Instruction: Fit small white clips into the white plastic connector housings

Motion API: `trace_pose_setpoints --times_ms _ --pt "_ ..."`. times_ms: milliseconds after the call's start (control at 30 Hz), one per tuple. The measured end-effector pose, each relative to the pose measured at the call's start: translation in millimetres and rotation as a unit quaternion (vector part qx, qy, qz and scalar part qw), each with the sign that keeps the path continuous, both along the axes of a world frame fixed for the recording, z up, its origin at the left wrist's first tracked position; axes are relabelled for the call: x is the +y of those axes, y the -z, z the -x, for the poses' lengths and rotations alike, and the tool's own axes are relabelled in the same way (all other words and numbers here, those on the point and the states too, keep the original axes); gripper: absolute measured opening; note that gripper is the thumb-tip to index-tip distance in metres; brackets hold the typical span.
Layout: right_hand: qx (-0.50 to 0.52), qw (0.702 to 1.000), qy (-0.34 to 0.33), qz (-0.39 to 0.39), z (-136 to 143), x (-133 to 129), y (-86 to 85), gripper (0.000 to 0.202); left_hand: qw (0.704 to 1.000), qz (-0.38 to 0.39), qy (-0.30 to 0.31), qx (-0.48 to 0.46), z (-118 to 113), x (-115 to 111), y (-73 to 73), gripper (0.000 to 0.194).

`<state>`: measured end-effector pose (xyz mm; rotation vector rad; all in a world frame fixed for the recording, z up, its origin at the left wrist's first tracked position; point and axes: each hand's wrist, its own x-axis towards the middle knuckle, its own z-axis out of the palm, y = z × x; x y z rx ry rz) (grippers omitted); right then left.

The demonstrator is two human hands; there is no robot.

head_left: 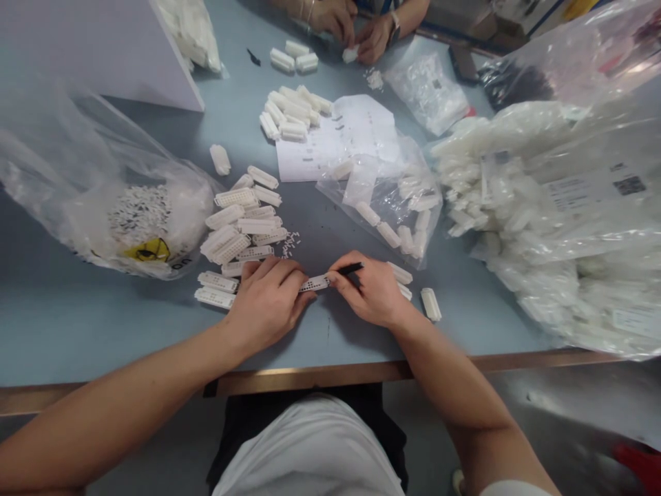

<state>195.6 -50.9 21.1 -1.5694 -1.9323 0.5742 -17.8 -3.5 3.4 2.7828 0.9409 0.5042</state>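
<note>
My left hand (271,295) is closed around one end of a white plastic connector housing (316,283) with rows of small holes. A thin black pen-like tool (352,269) is pinched in my right hand (372,291), its working end hidden by my fingers at the housing's right end. Beside my left hand lies a heap of similar white housings (237,213), two of them just left of my wrist. Tiny white pins (290,242) are scattered above my left fingers. To the right of my right hand lies a single housing (430,304), with a few more partly hidden behind that hand.
A clear bag of small white pieces (139,210) stands at left. Another clear bag with housings (397,227) lies ahead on a printed paper sheet (299,162). Large filled bags (542,207) occupy the right. Across the table, a co-worker's hands (374,38) hold a small white piece.
</note>
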Motion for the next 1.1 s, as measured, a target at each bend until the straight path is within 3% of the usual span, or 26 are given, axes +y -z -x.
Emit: trace_pose_setpoints --times_ms 567,1100 --pt "-0.047 0.998 -0.023 0.021 1.5 0.7 1.9 0.017 1.000 0.005 -0.001 0.003 -0.1 -0.3 -0.7 0.021" --pt "-0.018 1.000 -0.017 0.015 0.9 0.6 0.2 0.016 1.000 0.027 -0.009 -0.003 0.0 -0.3 0.0 0.022"
